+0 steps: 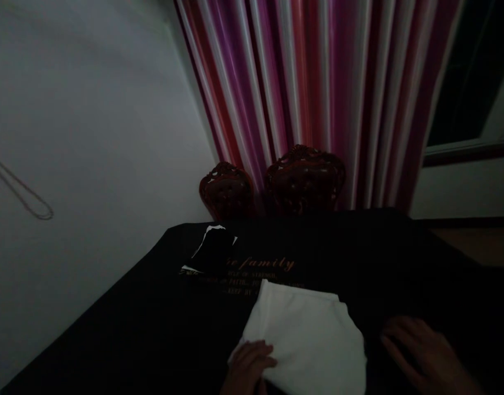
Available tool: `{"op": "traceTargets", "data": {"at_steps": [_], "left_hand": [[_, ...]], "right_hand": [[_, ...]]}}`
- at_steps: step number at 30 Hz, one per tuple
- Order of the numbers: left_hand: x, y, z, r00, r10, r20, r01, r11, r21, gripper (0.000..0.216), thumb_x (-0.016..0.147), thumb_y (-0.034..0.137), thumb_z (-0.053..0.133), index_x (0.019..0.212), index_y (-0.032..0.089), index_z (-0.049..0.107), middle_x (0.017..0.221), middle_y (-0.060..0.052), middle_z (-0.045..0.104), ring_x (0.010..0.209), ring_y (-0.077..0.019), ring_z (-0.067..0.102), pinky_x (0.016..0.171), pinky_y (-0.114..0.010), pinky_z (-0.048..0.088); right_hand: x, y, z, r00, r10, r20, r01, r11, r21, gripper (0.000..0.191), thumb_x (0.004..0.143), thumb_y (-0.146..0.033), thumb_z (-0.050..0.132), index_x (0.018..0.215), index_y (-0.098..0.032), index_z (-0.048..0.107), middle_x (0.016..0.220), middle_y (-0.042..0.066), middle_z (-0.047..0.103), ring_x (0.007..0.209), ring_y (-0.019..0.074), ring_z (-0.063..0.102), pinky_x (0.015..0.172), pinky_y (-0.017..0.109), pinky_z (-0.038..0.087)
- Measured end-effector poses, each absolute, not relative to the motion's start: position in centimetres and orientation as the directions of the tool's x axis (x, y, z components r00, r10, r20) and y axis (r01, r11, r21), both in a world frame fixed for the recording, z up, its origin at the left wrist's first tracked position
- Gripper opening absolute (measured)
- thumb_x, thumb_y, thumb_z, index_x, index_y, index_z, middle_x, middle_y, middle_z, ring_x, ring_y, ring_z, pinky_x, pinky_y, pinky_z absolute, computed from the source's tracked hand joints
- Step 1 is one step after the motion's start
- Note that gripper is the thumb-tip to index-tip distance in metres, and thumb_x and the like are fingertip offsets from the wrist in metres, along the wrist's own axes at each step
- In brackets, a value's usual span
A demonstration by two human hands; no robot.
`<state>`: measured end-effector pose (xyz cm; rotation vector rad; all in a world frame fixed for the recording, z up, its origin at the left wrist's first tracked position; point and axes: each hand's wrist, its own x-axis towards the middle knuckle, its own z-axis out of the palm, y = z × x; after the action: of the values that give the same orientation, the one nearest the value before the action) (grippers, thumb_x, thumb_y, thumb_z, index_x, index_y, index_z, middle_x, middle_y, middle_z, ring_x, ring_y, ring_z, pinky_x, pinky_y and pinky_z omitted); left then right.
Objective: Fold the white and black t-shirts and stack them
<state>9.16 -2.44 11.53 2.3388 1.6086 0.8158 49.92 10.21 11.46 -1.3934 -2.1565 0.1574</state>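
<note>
A folded white cloth (pixel 305 334) lies on a table covered with a dark printed tablecloth (pixel 132 323). My left hand (pixel 247 365) rests on the cloth's near left corner, fingers curled over its edge. My right hand (pixel 425 351) lies flat on the dark tablecloth just right of the white cloth, fingers spread, holding nothing. The room is very dim.
A small dark folded item with white edges (pixel 213 249) sits further back on the table near gold lettering (pixel 262 264). Two carved red chair backs (pixel 227 189) stand behind the table, before a striped purple and red curtain (pixel 309 82). A white wall is at left.
</note>
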Motion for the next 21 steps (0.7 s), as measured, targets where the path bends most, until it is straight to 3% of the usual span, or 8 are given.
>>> {"op": "traceTargets", "data": {"at_steps": [2, 5, 8, 10, 12, 14, 17, 21], "left_hand": [[13.0, -2.3, 12.1, 0.291, 0.88, 0.375, 0.741, -0.455, 0.493, 0.028, 0.082, 0.016, 0.049, 0.106, 0.024, 0.063, 0.112, -0.007, 0.067, 0.105, -0.0193, 0.061, 0.092, -0.034, 0.05], [19.2, -1.6, 12.0, 0.327, 0.902, 0.281, 0.72, -0.431, 0.545, 0.02, 0.078, 0.03, 0.062, 0.097, 0.023, 0.064, 0.095, -0.006, 0.065, 0.09, -0.0219, 0.061, 0.08, -0.035, 0.051], [23.5, -0.7, 11.7, 0.26, 0.962, 0.086, 0.824, -0.267, 0.499, 0.051, 0.063, 0.045, 0.076, 0.105, 0.02, 0.063, 0.105, -0.012, 0.064, 0.098, -0.0329, 0.059, 0.085, -0.046, 0.049], [24.7, -0.2, 12.1, 0.162, 0.987, 0.004, 0.874, -0.146, 0.463, 0.049, 0.069, 0.038, 0.071, 0.112, 0.017, 0.06, 0.111, -0.016, 0.062, 0.104, -0.0364, 0.056, 0.09, -0.049, 0.045], [24.6, 0.1, 13.0, 0.106, 0.994, -0.005, 0.863, -0.089, 0.496, 0.031, 0.08, 0.025, 0.055, 0.109, 0.017, 0.06, 0.108, -0.013, 0.063, 0.103, -0.0315, 0.057, 0.09, -0.046, 0.043], [23.5, 0.3, 13.8, 0.088, 0.996, 0.011, 0.794, -0.076, 0.603, 0.023, 0.085, 0.018, 0.042, 0.098, 0.019, 0.06, 0.097, -0.008, 0.064, 0.094, -0.024, 0.058, 0.085, -0.038, 0.043], [21.9, 0.4, 14.5, 0.028, 1.0, -0.01, 0.614, -0.01, 0.789, 0.02, 0.091, 0.029, 0.039, 0.085, 0.019, 0.055, 0.083, -0.003, 0.06, 0.081, -0.0176, 0.055, 0.076, -0.03, 0.042], [21.4, 0.2, 13.9, 0.039, 0.999, -0.007, 0.308, -0.006, 0.951, 0.039, 0.091, 0.055, 0.042, 0.08, 0.019, 0.05, 0.077, -0.001, 0.053, 0.075, -0.0145, 0.05, 0.069, -0.025, 0.042]], "right_hand": [[47.0, 8.1, 11.0, -0.38, 0.889, 0.254, 0.754, 0.457, -0.472, 0.032, 0.087, -0.049, 0.052, 0.093, -0.025, 0.073, 0.108, 0.009, 0.065, 0.105, 0.0294, 0.059, 0.093, 0.047, 0.048], [43.7, 5.9, 11.2, -0.411, 0.902, 0.129, 0.628, 0.383, -0.678, 0.031, 0.091, -0.045, 0.05, 0.099, -0.024, 0.071, 0.11, 0.01, 0.064, 0.104, 0.0253, 0.059, 0.096, 0.04, 0.047], [42.4, 4.8, 11.7, -0.459, 0.885, 0.08, 0.422, 0.297, -0.857, 0.036, 0.094, -0.048, 0.044, 0.106, -0.023, 0.068, 0.116, 0.01, 0.062, 0.11, 0.0232, 0.057, 0.099, 0.036, 0.046], [42.0, 4.5, 12.0, -0.507, 0.86, 0.061, 0.3, 0.242, -0.923, 0.039, 0.094, -0.05, 0.045, 0.114, -0.023, 0.066, 0.123, 0.009, 0.06, 0.118, 0.023, 0.053, 0.105, 0.035, 0.041], [41.6, 4.3, 12.3, -0.526, 0.85, 0.042, 0.225, 0.187, -0.956, 0.043, 0.092, -0.052, 0.049, 0.119, -0.023, 0.063, 0.124, 0.008, 0.059, 0.12, 0.0232, 0.052, 0.106, 0.035, 0.039], [41.2, 4.2, 12.9, -0.52, 0.854, 0.018, 0.2, 0.142, -0.97, 0.043, 0.09, -0.056, 0.05, 0.112, -0.022, 0.064, 0.113, 0.008, 0.064, 0.108, 0.0232, 0.059, 0.098, 0.034, 0.046], [40.3, 4.0, 14.2, -0.479, 0.876, -0.061, 0.253, 0.072, -0.965, 0.049, 0.086, -0.065, 0.048, 0.092, -0.02, 0.067, 0.092, 0.007, 0.067, 0.085, 0.0225, 0.063, 0.079, 0.03, 0.053], [39.3, 3.9, 15.8, -0.435, 0.889, -0.14, 0.353, 0.025, -0.935, 0.057, 0.079, -0.071, 0.052, 0.094, -0.019, 0.071, 0.093, 0.009, 0.07, 0.091, 0.0273, 0.063, 0.083, 0.033, 0.053]]}}
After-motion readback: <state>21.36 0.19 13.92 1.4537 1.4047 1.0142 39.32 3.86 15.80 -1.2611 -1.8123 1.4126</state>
